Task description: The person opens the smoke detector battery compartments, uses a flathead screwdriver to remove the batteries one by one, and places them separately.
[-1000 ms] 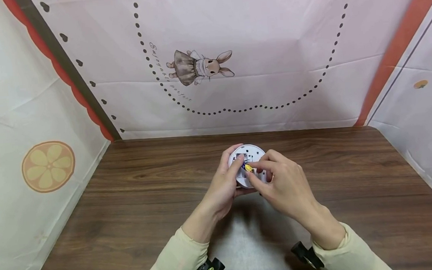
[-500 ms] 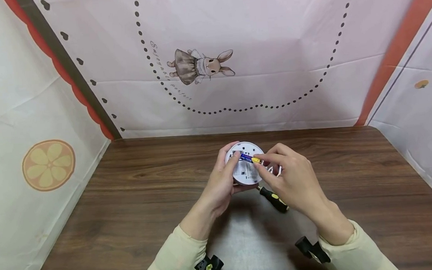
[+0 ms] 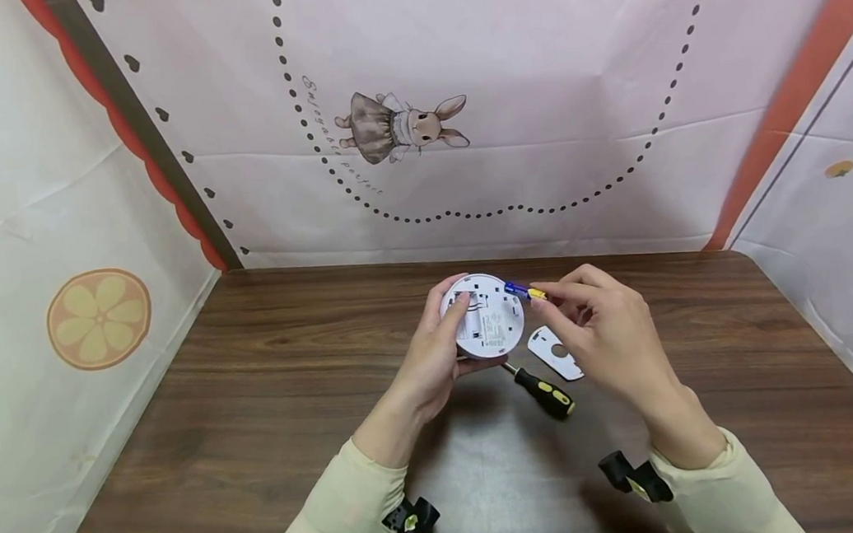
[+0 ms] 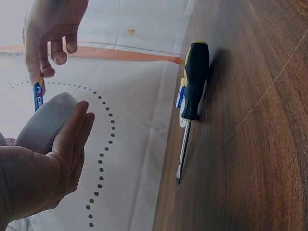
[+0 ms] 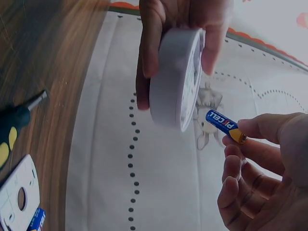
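My left hand (image 3: 429, 361) grips a round white device (image 3: 500, 319), shaped like a smoke alarm, above the table. Its back faces up in the head view, showing a battery compartment (image 3: 472, 323) and a printed label; the left thumb lies across the upper end of the compartment. Just off the device's right rim, my right hand (image 3: 613, 332) pinches a blue and yellow battery (image 3: 519, 290) by its yellow end between thumb and forefinger. In the right wrist view that battery (image 5: 224, 125) is apart from the device (image 5: 173, 77), with the other fingers loosely bent below it.
A black and yellow screwdriver (image 3: 547, 394) lies on the wooden table (image 3: 294, 391) below the device. Beside it is a flat white plate (image 3: 546, 342) with a round hole. Another blue battery (image 5: 37, 220) lies by the plate. Patterned cloth (image 3: 533, 86) hangs behind.
The battery has come up out of the device's compartment and moved right, past the rim, in my right hand. The screwdriver and white plate have come into view. My left hand keeps its grip.
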Demonstrator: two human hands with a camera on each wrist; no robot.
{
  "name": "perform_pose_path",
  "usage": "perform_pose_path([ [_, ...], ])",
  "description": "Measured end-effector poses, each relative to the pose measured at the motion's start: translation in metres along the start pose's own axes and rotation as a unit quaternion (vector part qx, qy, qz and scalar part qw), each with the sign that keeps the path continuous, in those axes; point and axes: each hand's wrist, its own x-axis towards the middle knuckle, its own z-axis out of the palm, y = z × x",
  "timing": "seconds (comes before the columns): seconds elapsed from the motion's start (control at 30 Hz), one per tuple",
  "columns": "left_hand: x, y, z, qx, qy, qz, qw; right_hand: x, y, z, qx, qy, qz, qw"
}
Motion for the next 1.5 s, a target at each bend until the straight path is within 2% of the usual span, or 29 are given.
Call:
perform_pose_path([
  [0.33, 0.0, 0.002, 0.0, 0.003, 0.005, 0.003, 1.0, 0.003, 0.01, -0.005, 0.004, 0.006, 0.016, 1.0],
  [0.93, 0.0, 0.001, 0.0, -0.005, 0.004, 0.002, 1.0, 0.007, 0.022, -0.007, -0.018, -0.026, 0.044, 0.999],
  [1.5, 0.001, 0.003, 0.001, -0.004, 0.009, -0.004, 0.9999, 0.01, 0.045, -0.011, -0.016, -0.072, 0.123, 0.99],
])
